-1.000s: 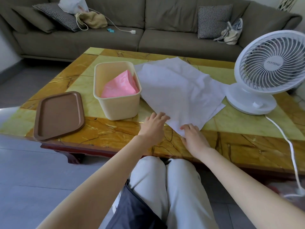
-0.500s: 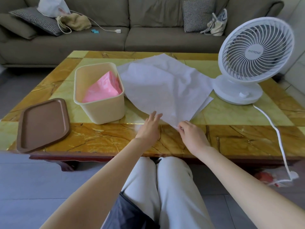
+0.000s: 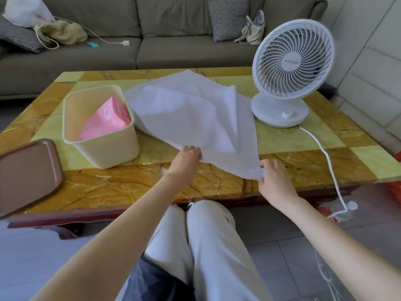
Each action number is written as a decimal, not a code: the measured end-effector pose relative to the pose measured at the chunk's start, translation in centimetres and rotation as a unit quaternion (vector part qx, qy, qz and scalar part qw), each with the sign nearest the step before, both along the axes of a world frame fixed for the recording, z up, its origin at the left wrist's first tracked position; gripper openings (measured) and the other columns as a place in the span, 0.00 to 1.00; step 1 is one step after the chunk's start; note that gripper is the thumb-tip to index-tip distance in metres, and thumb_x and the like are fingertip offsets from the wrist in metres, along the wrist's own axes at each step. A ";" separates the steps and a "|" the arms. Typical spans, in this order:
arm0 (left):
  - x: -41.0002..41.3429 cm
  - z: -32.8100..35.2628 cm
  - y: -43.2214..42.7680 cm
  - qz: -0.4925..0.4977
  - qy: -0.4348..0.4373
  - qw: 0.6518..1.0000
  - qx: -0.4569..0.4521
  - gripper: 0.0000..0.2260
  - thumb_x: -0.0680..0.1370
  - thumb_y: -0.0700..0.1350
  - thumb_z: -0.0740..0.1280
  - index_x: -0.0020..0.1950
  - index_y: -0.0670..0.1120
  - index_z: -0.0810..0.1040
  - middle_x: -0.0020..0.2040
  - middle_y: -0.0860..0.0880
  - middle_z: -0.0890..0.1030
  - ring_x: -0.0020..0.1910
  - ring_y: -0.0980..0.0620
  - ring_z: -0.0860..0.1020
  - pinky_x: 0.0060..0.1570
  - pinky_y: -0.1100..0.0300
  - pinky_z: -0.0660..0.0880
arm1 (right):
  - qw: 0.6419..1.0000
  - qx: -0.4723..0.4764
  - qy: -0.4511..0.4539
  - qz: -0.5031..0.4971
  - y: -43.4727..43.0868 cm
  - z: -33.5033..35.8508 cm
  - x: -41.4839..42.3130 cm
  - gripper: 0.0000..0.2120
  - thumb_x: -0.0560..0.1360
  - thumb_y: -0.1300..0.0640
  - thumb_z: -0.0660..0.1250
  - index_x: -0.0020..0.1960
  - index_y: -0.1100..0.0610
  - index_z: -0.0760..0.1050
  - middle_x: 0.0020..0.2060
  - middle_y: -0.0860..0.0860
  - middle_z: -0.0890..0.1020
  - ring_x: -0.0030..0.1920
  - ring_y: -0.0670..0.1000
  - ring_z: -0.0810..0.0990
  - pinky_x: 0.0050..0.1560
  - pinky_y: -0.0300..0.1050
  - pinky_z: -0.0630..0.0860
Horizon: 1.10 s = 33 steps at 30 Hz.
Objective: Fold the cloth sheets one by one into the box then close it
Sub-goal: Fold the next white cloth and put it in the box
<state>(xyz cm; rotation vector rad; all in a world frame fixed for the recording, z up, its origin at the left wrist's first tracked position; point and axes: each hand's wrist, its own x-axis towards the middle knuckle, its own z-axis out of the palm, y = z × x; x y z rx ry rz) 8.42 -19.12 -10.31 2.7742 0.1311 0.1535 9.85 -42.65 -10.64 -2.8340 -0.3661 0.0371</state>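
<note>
Flanking white sheet (image 3: 195,114): box (image 3: 102,146), fan (image 3: 290,68).

The scene is lit brightly and evenly by soft daylight; no lamp can be seen. A pale sheen is shown on the glossy tabletop (image 3: 217,183) along its near edge, and soft, faint shadows are cast beneath the cream box (image 3: 102,135) and the lifted white cloth (image 3: 195,118). Straight lines are bowed by the wide-angle lens, most strongly at the frame's borders, where the wall panels on the right are curved. Slight motion blur is seen over the fan (image 3: 290,68) and sofa (image 3: 173,35); fine detail is smeared throughout.
</note>
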 end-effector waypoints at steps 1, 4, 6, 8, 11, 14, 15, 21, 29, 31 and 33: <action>-0.4 -0.1 -1.1 -0.022 -0.008 1.000 0.005 0.14 0.78 0.31 0.55 0.57 0.41 0.75 0.55 0.44 0.77 0.56 0.47 0.72 0.52 0.58 0.71 | 1.000 -0.008 -0.002 0.023 0.1 -0.1 -0.4 0.21 0.75 0.63 0.63 0.67 0.61 0.65 0.63 0.56 0.70 0.66 0.56 0.67 0.64 0.46 0.66; -2.0 -0.3 -4.8 -0.088 -0.025 0.996 0.012 0.13 0.77 0.32 0.56 0.56 0.41 0.76 0.52 0.44 0.78 0.54 0.46 0.73 0.51 0.56 0.71 | 0.995 0.016 -0.004 0.098 1.6 -0.2 -1.7 0.24 0.75 0.56 0.67 0.69 0.59 0.66 0.65 0.54 0.71 0.68 0.54 0.68 0.67 0.44 0.64; -3.1 -0.1 -6.9 -0.122 -0.033 0.992 0.007 0.11 0.79 0.36 0.56 0.56 0.42 0.76 0.51 0.45 0.78 0.53 0.47 0.73 0.51 0.56 0.72 | 0.993 0.045 0.005 0.108 2.6 -0.4 -2.6 0.16 0.79 0.54 0.62 0.65 0.56 0.71 0.60 0.53 0.77 0.62 0.53 0.74 0.59 0.44 0.70; -4.0 0.0 -7.6 -0.138 -0.036 0.990 0.009 0.10 0.81 0.41 0.57 0.57 0.43 0.76 0.52 0.46 0.78 0.53 0.48 0.73 0.50 0.59 0.70 | 0.995 0.037 0.018 0.091 2.7 -0.3 -3.2 0.12 0.81 0.53 0.56 0.58 0.55 0.75 0.50 0.54 0.82 0.52 0.56 0.79 0.48 0.47 0.74; -4.5 0.0 -5.8 -0.119 -0.004 0.993 0.024 0.11 0.80 0.43 0.60 0.62 0.46 0.73 0.56 0.48 0.75 0.57 0.48 0.72 0.51 0.60 0.67 | 0.997 0.002 0.025 0.078 1.5 -0.4 -3.5 0.10 0.81 0.56 0.55 0.52 0.57 0.75 0.43 0.55 0.81 0.47 0.59 0.79 0.41 0.48 0.71; -4.4 -0.7 -2.6 -0.078 0.060 0.991 0.087 0.14 0.79 0.44 0.61 0.65 0.47 0.71 0.60 0.48 0.73 0.60 0.48 0.71 0.56 0.58 0.67 | 0.997 -0.027 0.037 0.063 0.0 -0.5 -4.1 0.08 0.81 0.58 0.54 0.51 0.58 0.71 0.43 0.55 0.79 0.46 0.59 0.78 0.38 0.46 0.67; -4.5 -0.8 -1.7 -0.059 0.079 0.989 0.113 0.14 0.80 0.44 0.60 0.65 0.47 0.71 0.61 0.48 0.73 0.61 0.48 0.70 0.58 0.58 0.67 | 0.997 -0.031 0.038 0.058 -0.4 -0.5 -4.3 0.08 0.82 0.59 0.53 0.54 0.58 0.70 0.46 0.55 0.80 0.47 0.57 0.79 0.39 0.45 0.67; -6.8 -0.3 -0.2 -0.003 0.164 0.979 0.124 0.12 0.81 0.42 0.53 0.61 0.44 0.71 0.59 0.44 0.76 0.60 0.43 0.72 0.54 0.55 0.69 | 0.994 -0.069 0.067 0.041 -2.2 0.1 -5.5 0.11 0.81 0.59 0.54 0.62 0.58 0.68 0.51 0.55 0.80 0.49 0.56 0.79 0.43 0.45 0.71; -9.2 2.8 -0.6 -0.046 0.283 0.956 0.066 0.12 0.79 0.51 0.56 0.41 0.49 0.73 0.48 0.45 0.76 0.48 0.46 0.74 0.48 0.57 0.70 | 0.944 -0.163 0.270 0.099 -3.0 1.9 -4.8 0.22 0.81 0.53 0.55 0.73 0.59 0.61 0.69 0.56 0.69 0.66 0.56 0.70 0.62 0.45 0.68; -8.8 4.3 -0.6 -0.060 0.308 0.948 0.062 0.12 0.78 0.51 0.58 0.40 0.47 0.73 0.41 0.46 0.75 0.38 0.49 0.73 0.40 0.60 0.68 | 0.936 -0.204 0.263 0.113 -2.8 3.7 -3.8 0.20 0.80 0.52 0.57 0.70 0.60 0.66 0.66 0.56 0.73 0.63 0.56 0.73 0.58 0.44 0.70; -7.7 5.9 -0.4 -0.053 0.293 0.953 0.058 0.11 0.79 0.48 0.61 0.51 0.42 0.77 0.38 0.47 0.77 0.29 0.52 0.71 0.35 0.61 0.67 | 0.950 -0.209 0.208 0.103 -2.6 5.3 -2.1 0.11 0.79 0.53 0.59 0.56 0.58 0.74 0.54 0.55 0.77 0.52 0.55 0.77 0.44 0.43 0.71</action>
